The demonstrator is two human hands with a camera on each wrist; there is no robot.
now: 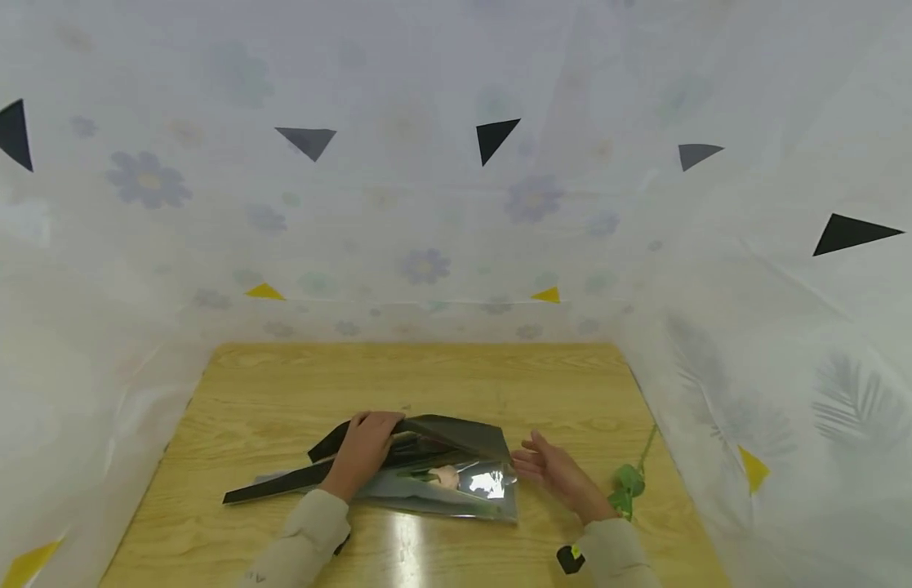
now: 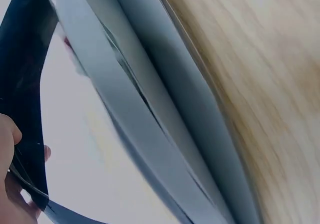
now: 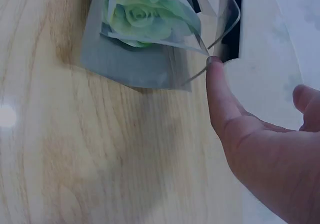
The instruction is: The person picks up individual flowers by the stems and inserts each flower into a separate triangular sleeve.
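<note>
A flower sleeve (image 1: 492, 502) of clear film and grey backing lies on the table, with a pale rose (image 1: 447, 477) inside it. In the right wrist view the rose (image 3: 140, 16) looks greenish-white. My left hand (image 1: 363, 449) grips a black flower sleeve (image 1: 463, 433) along its upper edge, and that sleeve leans over the first one. The left wrist view shows thumb and fingers pinching dark film (image 2: 30, 68). At the right end of the sleeves is my right hand (image 1: 562, 474), fingers extended. One fingertip (image 3: 214, 63) is right at the film's edge.
A green leafy stem (image 1: 628, 482) lies at the table's right side, partly behind the right forearm. Near the right sleeve cuff sits a small black object (image 1: 569, 559) with a yellow spot. Patterned white sheeting (image 1: 426, 204) surrounds the wooden table (image 1: 426, 376) at the back and sides.
</note>
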